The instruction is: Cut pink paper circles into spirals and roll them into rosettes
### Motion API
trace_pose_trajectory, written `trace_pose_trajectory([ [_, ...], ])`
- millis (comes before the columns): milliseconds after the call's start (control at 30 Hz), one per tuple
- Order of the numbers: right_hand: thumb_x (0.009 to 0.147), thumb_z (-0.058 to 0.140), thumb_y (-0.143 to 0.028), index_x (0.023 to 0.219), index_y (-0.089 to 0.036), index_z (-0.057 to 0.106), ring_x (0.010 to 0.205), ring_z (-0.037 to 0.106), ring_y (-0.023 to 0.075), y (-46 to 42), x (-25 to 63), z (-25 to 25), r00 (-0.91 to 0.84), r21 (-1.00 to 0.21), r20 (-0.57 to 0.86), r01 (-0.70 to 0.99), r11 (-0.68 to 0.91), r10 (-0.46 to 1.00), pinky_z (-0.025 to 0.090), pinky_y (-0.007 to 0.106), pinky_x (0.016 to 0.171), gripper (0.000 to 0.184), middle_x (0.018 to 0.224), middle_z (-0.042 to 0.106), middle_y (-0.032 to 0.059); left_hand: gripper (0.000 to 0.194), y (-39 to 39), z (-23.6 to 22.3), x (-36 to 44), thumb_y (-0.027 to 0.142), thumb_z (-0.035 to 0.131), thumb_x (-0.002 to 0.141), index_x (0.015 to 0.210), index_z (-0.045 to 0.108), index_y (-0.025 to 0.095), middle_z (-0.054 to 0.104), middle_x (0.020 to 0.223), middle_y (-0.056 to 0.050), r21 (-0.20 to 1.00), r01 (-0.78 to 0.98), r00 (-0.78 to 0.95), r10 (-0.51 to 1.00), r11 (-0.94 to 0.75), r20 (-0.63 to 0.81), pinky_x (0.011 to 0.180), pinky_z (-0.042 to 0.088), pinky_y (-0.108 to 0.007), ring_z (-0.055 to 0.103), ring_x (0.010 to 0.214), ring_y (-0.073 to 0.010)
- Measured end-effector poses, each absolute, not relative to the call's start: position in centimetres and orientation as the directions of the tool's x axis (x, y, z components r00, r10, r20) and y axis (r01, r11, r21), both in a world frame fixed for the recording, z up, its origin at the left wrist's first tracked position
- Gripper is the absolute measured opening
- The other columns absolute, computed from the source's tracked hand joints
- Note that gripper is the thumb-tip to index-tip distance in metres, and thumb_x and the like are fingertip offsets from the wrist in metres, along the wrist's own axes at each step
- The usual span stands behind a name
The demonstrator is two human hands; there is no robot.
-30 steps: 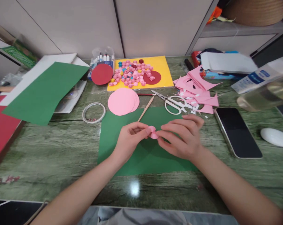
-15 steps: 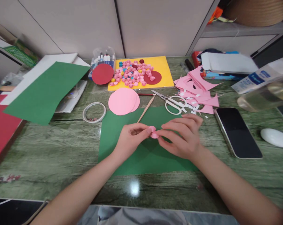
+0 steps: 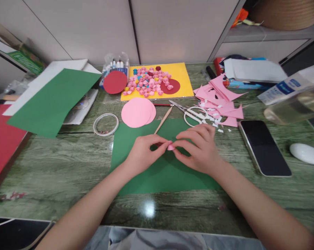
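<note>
Between my two hands is a small curled pink paper flower (image 3: pixel 170 146). My left hand (image 3: pixel 143 152) pinches it from the left with thumb and forefinger. From the other side, the thumb and forefinger of my right hand (image 3: pixel 201 149) press on it, the other fingers loosely curled. Both hands hover over a green paper sheet (image 3: pixel 157 180). A pointed wooden stick (image 3: pixel 163 119) lies just beyond my left hand, and white-handled scissors (image 3: pixel 188 113) lie beyond my right. Pink paper circles (image 3: pixel 137 113) overlap at the sheet's far edge.
Many pink paper rosettes (image 3: pixel 149 81) lie on a yellow sheet (image 3: pixel 186 83) at the back. Pink scraps (image 3: pixel 226 100), a phone (image 3: pixel 264 147) and a white mouse (image 3: pixel 306 153) are to the right. A tape roll (image 3: pixel 106 133) and another green sheet (image 3: pixel 52 100) are on the left.
My right hand has shifted slightly left and turned, its fingers drawing closer to my left hand. The pink paper flower looks more tightly closed between the fingertips.
</note>
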State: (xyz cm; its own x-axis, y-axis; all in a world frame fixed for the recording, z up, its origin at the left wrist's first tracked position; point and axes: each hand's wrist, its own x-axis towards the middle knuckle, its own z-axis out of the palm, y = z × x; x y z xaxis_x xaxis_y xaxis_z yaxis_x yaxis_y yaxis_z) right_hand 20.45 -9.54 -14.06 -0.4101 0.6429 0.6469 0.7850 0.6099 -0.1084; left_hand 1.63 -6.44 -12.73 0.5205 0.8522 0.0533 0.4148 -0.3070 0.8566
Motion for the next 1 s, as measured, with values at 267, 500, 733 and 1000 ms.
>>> trace_pose_trajectory([
  [267,0.076,0.061,-0.026,0.077,-0.022,0.06,0.087,0.049,0.0182,-9.4,20.4,-14.3,-0.407,-0.193,0.542,0.791,0.581,0.735,0.029,0.04,0.083,0.004,0.088,0.062,0.0003,0.024,-6.1,-13.5,1.2,0.021,0.041,0.087,0.092,0.064,0.019,0.067,0.088,-0.005,0.713,0.465,0.667,0.737,-0.525,0.108,0.075,0.047,-0.026,0.061,0.082,-0.0145],
  [500,0.077,0.06,-0.028,0.074,-0.022,0.06,0.087,0.049,0.018,-9.4,20.2,-14.4,-0.391,-0.279,0.484,0.779,0.562,0.783,0.028,0.039,0.083,0.007,0.088,0.063,0.0005,0.024,-6.2,-14.1,1.2,0.014,0.036,0.087,0.094,0.06,0.017,0.064,0.091,-0.006,0.6,0.498,0.741,0.667,-0.626,0.081,0.078,0.046,-0.028,0.059,0.085,-0.0155],
  [733,0.077,0.061,-0.029,0.071,-0.021,0.06,0.088,0.049,0.0184,-9.4,20.1,-14.2,-0.353,-0.337,0.463,0.779,0.529,0.813,0.028,0.038,0.082,0.009,0.087,0.063,0.0011,0.023,-6.5,-13.9,1.3,0.012,0.035,0.087,0.093,0.057,0.015,0.061,0.088,-0.005,0.558,0.509,0.759,0.648,-0.655,0.068,0.077,0.046,-0.029,0.057,0.082,-0.0152],
  [1000,0.077,0.06,-0.029,0.072,-0.021,0.061,0.088,0.05,0.0192,-9.4,20.0,-14.0,-0.333,-0.368,0.428,0.785,0.498,0.84,0.028,0.038,0.083,0.009,0.088,0.062,0.0026,0.022,-6.6,-13.6,1.4,0.013,0.036,0.088,0.094,0.057,0.016,0.061,0.09,-0.004,0.587,0.515,0.741,0.669,-0.625,0.061,0.078,0.046,-0.027,0.057,0.084,-0.0138],
])
